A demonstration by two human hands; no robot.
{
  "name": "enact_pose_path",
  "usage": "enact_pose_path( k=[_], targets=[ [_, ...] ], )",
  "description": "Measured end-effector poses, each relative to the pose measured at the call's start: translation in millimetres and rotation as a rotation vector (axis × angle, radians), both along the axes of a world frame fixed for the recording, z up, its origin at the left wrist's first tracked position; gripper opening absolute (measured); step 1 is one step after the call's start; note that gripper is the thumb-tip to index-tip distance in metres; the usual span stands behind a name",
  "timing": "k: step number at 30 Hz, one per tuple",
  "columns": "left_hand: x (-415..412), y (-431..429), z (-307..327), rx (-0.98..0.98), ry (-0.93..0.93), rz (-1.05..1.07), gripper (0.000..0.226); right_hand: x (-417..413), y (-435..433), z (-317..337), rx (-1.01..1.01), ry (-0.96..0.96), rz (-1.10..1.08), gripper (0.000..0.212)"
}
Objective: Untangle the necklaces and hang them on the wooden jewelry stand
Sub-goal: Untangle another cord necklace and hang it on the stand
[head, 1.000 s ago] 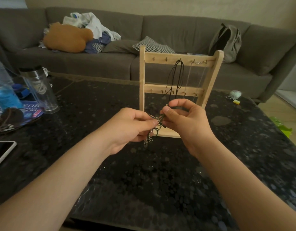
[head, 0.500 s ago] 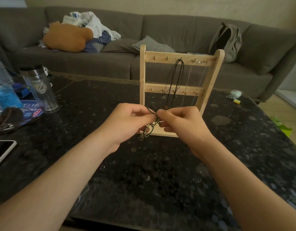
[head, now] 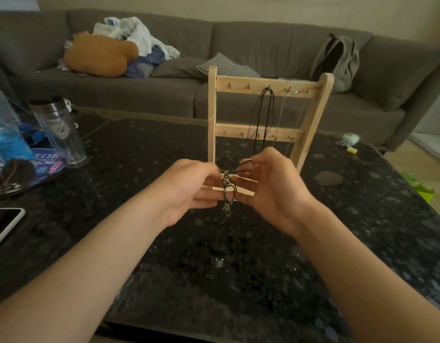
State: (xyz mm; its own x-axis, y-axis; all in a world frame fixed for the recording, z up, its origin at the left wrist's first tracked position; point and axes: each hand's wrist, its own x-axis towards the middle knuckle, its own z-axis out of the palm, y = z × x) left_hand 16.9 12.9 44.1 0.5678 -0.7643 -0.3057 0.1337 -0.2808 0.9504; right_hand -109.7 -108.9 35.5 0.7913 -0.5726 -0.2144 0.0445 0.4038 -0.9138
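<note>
At frame centre my left grip (head: pixel 186 186) and right grip (head: pixel 271 188) both pinch the tangled necklaces (head: pixel 226 181), which dangle between them.

both hands, left hand (head: pixel 189 186) and right hand (head: pixel 271 184), pinch a tangled dark necklace (head: pixel 227 186) in front of the wooden jewelry stand (head: pixel 266 85) on the black table (head: pixel 139 144).

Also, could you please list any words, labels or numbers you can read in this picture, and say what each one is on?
"ANIAL": the end of a word, white on the blue tray, its start hidden.
Larger white letters above it: too blurred to read.
Red patch on the tray: characters too small to read.
Blue bottle: label blurred.
Clear tumbler: white mark, unreadable.
</note>
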Motion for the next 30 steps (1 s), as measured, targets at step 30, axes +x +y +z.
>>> enact_pose_path(
  k=[30],
  targets=[
    [-5,1,1,-0.016,0.054,0.010,0.031,-8,4,-3,-0.817,0.317,-0.051,0.011]
  ],
)
